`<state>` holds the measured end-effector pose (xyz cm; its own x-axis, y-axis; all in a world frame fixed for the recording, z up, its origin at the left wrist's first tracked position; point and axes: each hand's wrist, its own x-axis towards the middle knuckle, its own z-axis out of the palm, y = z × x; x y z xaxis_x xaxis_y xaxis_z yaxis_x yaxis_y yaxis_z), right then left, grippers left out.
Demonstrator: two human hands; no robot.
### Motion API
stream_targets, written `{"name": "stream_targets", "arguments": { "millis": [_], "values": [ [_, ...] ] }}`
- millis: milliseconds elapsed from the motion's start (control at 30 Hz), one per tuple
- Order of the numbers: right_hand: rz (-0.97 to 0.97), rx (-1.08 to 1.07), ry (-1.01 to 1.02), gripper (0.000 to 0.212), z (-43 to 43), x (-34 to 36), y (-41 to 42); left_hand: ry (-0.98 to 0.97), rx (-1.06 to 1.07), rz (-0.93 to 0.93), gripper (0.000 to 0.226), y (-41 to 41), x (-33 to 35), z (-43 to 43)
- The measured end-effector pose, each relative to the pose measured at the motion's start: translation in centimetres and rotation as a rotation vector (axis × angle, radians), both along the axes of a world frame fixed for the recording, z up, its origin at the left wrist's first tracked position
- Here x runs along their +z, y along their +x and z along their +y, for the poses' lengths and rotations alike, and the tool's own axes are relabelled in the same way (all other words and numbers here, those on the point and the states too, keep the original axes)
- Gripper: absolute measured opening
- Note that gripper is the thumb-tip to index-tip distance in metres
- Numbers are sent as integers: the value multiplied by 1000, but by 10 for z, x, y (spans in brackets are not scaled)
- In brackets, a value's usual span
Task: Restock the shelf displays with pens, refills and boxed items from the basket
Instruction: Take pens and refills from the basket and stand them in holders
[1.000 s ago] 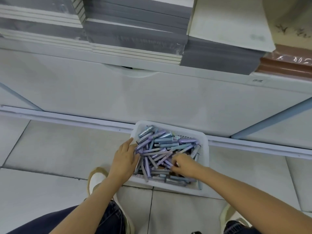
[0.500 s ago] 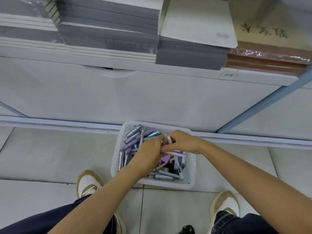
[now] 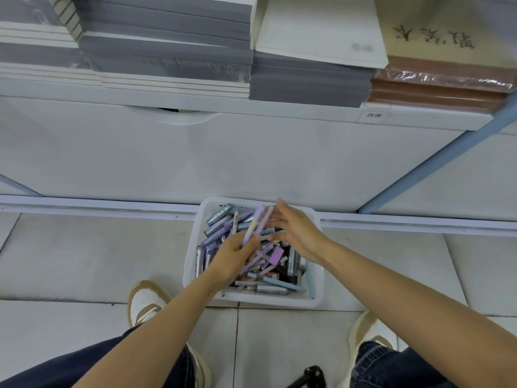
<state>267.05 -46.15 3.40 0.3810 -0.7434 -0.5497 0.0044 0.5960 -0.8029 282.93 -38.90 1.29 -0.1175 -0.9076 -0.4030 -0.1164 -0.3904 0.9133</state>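
A white plastic basket [image 3: 316,301] stands on the tiled floor against the base of the shelf unit, heaped with several purple, blue and silver pens [image 3: 221,217]. My left hand [image 3: 233,259] is over the basket and grips a small bunch of pale purple and yellow pens [image 3: 256,222] that point up and away from me. My right hand [image 3: 298,229] hovers over the basket's far right part, fingers spread, its fingertips at the upper ends of that bunch.
Above the basket a white shelf [image 3: 279,113] carries stacks of grey notebooks [image 3: 167,51] and brown-edged books [image 3: 439,85]. A blue shelf post [image 3: 436,161] slants down at the right. My two shoes [image 3: 145,303] stand on the floor on either side of the basket.
Both hands have risen from digging among the pens. The left hand now holds a bunch lifted above the heap, and the right hand has opened beside it.
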Motion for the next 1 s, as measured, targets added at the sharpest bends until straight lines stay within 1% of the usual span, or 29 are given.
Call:
{"name": "stream_targets", "arguments": {
  "millis": [33,67,100,133,167,200,233,333,433,567,667,733,833,933,1000],
  "values": [
    [125,22,-14,40,3,-6,-3,22,30,-13,37,5,-2,0],
    [322,130,-90,37,9,-12,-7,40,55,-16,35,10,-6,2],
    [529,328,-213,33,17,-20,-13,58,72,-26,31,14,-8,3],
    [691,564,-320,29,27,-29,-17,74,80,-44,28,18,-10,5],
    [803,773,-381,27,38,-38,-20,84,80,-62,26,20,-12,7],
    [873,913,-406,28,49,-45,-21,86,77,-77,27,22,-14,8],
    [915,983,-428,31,59,-51,-20,85,71,-94,29,23,-15,9],
    [983,1017,-518,36,70,-63,-14,86,54,-120,30,26,-15,12],
    [961,1062,-488,35,63,-67,-14,108,46,-110,27,25,-13,13],
    [875,1015,-387,32,59,-74,-20,123,43,-124,27,25,-12,13],
    [812,909,-416,19,56,-77,-23,124,68,-182,32,25,-15,12],
    [772,854,-469,24,47,-69,-25,106,103,-243,34,26,-17,10],
    [648,795,-503,22,31,-48,-27,62,212,-228,29,27,-11,8],
    [486,556,-495,19,15,-12,-22,68,425,-151,24,21,9,-2],
    [386,431,-512,19,4,16,-14,102,508,-47,25,13,29,-12]
  ]
}}
